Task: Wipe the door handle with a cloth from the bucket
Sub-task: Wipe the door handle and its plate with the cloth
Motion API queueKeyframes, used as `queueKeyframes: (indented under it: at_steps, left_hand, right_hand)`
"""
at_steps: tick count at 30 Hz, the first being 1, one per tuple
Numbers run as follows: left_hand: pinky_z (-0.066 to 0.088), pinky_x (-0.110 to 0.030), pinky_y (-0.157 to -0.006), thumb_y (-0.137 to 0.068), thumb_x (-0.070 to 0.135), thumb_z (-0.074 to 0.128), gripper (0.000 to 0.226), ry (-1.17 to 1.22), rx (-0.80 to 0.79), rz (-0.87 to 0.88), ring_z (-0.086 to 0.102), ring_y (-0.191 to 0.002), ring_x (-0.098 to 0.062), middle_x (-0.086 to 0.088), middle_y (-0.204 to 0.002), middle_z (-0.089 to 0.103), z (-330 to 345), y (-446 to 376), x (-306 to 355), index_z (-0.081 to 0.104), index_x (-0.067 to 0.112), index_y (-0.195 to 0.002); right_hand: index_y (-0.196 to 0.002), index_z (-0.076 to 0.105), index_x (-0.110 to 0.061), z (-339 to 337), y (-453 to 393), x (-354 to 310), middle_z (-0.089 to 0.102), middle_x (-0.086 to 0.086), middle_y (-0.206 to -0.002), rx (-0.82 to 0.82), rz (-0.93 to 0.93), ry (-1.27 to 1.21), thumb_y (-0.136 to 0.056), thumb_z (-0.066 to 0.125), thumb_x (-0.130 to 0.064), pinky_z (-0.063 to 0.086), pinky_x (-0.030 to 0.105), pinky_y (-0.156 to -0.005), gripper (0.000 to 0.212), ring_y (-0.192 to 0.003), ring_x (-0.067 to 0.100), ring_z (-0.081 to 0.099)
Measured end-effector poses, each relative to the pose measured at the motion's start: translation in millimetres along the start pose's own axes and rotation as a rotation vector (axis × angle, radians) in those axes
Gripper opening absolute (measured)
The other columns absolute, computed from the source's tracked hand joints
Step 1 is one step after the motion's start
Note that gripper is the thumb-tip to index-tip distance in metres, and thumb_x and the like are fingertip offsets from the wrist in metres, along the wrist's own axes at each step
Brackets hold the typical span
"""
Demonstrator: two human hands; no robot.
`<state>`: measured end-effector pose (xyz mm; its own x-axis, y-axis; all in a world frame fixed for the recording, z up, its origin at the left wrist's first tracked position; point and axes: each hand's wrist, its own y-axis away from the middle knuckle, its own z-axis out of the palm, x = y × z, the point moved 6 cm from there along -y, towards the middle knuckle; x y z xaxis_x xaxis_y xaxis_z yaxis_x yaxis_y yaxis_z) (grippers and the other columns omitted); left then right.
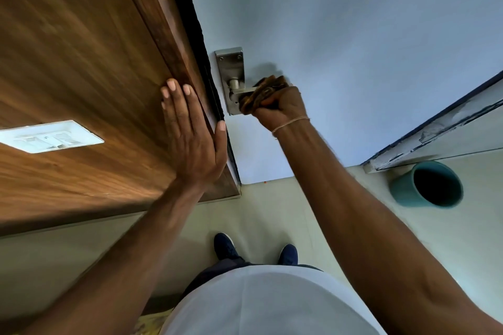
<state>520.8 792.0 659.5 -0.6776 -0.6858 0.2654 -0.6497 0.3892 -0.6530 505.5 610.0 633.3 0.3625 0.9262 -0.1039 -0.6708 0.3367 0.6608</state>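
Observation:
A steel door handle (235, 87) on a long backplate is fixed to the pale blue door (340, 49). My right hand (283, 106) is closed around a brown cloth (258, 94), which is wrapped over the lever and hides most of it. My left hand (190, 136) lies flat with fingers spread on the wooden frame (81, 62) just left of the door edge. A teal bucket (428, 185) stands on the floor at the right, its inside dark.
A white switch plate (51, 136) sits on the wood panel at the left. A worn white skirting edge (435, 130) runs along the right wall above the bucket. My two dark blue shoes (226, 247) stand on the pale tiled floor below the door.

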Motion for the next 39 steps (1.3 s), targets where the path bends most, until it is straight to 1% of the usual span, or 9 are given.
queueKeyframes:
  at_steps: [6, 10, 13, 17, 20, 23, 28, 33, 39]
  left_hand:
    - [0.018, -0.057, -0.135, -0.108, 0.035, 0.049, 0.079, -0.003, -0.006, 0.005, 0.018, -0.162, -0.051, -0.038, -0.171, 0.020, -4, 0, 3, 0.017, -0.011, -0.164]
    - [0.019, -0.059, -0.134, -0.107, 0.029, 0.053, 0.079, -0.004, -0.029, 0.022, 0.016, -0.163, -0.051, -0.037, -0.172, 0.018, -6, 0, 3, 0.016, -0.011, -0.164]
    - [0.020, -0.060, -0.134, -0.107, 0.029, 0.053, 0.079, 0.002, -0.029, 0.011, 0.015, -0.163, -0.050, -0.037, -0.172, 0.017, -8, 0, 5, 0.017, -0.011, -0.164]
    - [0.021, -0.060, -0.133, -0.108, 0.030, 0.052, 0.077, 0.030, -0.026, 0.002, 0.015, -0.164, -0.048, -0.035, -0.173, 0.017, -10, 1, 6, 0.017, -0.010, -0.165]
    - [0.021, -0.059, -0.134, -0.109, 0.029, 0.053, 0.077, 0.032, -0.043, 0.010, 0.015, -0.164, -0.047, -0.034, -0.173, 0.018, -10, 1, 3, 0.017, -0.008, -0.165]
    - [0.020, -0.058, -0.134, -0.109, 0.031, 0.053, 0.077, 0.029, -0.045, -0.005, 0.015, -0.164, -0.047, -0.034, -0.173, 0.018, -9, 0, 3, 0.018, -0.009, -0.165]
    - [0.020, -0.061, -0.133, -0.108, 0.029, 0.051, 0.077, 0.056, -0.032, -0.012, 0.014, -0.163, -0.051, -0.037, -0.172, 0.017, -8, 0, 8, 0.019, -0.013, -0.163]
    - [0.020, -0.060, -0.134, -0.108, 0.027, 0.047, 0.073, 0.074, -0.021, 0.010, 0.015, -0.164, -0.050, -0.037, -0.172, 0.018, -11, 1, 7, 0.020, -0.012, -0.163]
    - [0.019, -0.057, -0.135, -0.108, 0.026, 0.045, 0.071, 0.071, -0.043, 0.017, 0.013, -0.165, -0.045, -0.033, -0.174, 0.017, -16, 2, 3, 0.020, -0.008, -0.165]
  right_hand:
    - [-0.071, 0.053, -0.018, -6, -7, -32, 0.058, -0.002, -0.075, 0.132, -0.124, 0.094, -0.105, 0.034, -0.008, 0.049, 0.031, -0.103, 0.040, -0.063, 0.014, 0.058]
    - [-0.091, 0.060, -0.015, 10, 21, -71, 0.062, 0.003, -0.081, 0.048, -0.762, 0.899, -0.081, 0.058, 0.015, 0.051, 0.021, -0.052, 0.031, -0.060, 0.018, 0.057]
    - [-0.106, 0.064, -0.012, 50, 51, -68, 0.073, -0.001, -0.097, -0.121, -1.241, 1.641, -0.064, 0.075, -0.002, 0.057, 0.034, -0.075, 0.045, -0.087, 0.025, 0.067]
    - [-0.112, 0.064, -0.006, 56, 75, 8, 0.069, 0.015, -0.105, -0.355, -1.555, 2.220, -0.078, 0.053, -0.020, 0.047, 0.046, -0.083, 0.038, -0.095, 0.042, 0.062]
    - [-0.106, 0.067, -0.006, 29, 73, 24, 0.070, 0.015, -0.111, -0.489, -1.747, 2.248, -0.086, 0.050, -0.012, 0.045, 0.046, -0.089, 0.028, -0.101, 0.040, 0.062]
    - [-0.097, 0.067, -0.009, 16, 68, -19, 0.071, 0.011, -0.111, -0.379, -1.898, 2.148, -0.086, 0.065, -0.005, 0.042, 0.043, -0.082, 0.011, -0.096, 0.037, 0.061]
    - [-0.092, 0.067, -0.013, -8, 78, -74, 0.065, 0.009, -0.107, -0.027, -1.763, 1.943, -0.086, 0.066, -0.007, 0.048, 0.039, -0.068, 0.009, -0.092, 0.035, 0.058]
    - [-0.096, 0.064, -0.016, -17, 84, -18, 0.069, 0.002, -0.097, -0.073, -1.364, 1.916, -0.079, 0.074, -0.037, 0.057, 0.042, -0.068, 0.029, -0.083, 0.030, 0.069]
    - [-0.098, 0.068, -0.017, 4, 62, 20, 0.079, 0.005, -0.090, 0.013, -1.173, 2.007, -0.084, 0.067, -0.059, 0.061, 0.040, -0.073, 0.045, -0.081, 0.031, 0.073]
